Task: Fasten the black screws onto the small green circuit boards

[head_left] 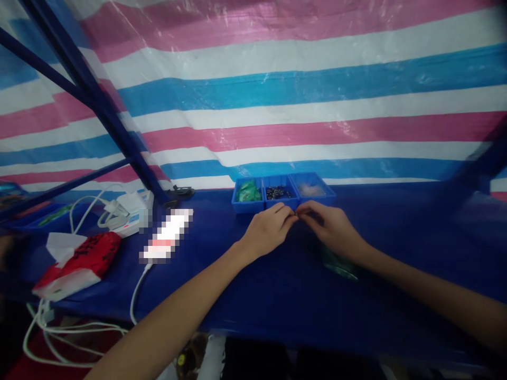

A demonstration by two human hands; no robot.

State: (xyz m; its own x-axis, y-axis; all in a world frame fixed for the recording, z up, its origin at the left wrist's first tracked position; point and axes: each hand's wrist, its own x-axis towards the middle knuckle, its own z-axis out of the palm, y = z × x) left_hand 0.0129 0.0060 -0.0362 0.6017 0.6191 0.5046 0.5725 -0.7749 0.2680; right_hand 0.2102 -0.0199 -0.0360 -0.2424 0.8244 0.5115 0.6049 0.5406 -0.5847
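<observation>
The left hand (268,228) and the right hand (331,227) meet fingertip to fingertip over the blue table (277,285), both pinched shut on something too small to make out. Just behind them stand three blue trays (283,192), holding green, dark and pale bits. A green packet (339,265) lies under the right wrist, and a red tissue pack (79,263) sits well to the left

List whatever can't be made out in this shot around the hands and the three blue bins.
- Head view: whatever the left hand and right hand pinch between them is too small and covered by fingertips.
- Contents of the three blue bins: green, dark and pale bits, too small to identify.
- The flat white thing on the table is pixelated.
- A green bag is partly hidden under the right wrist.
</observation>
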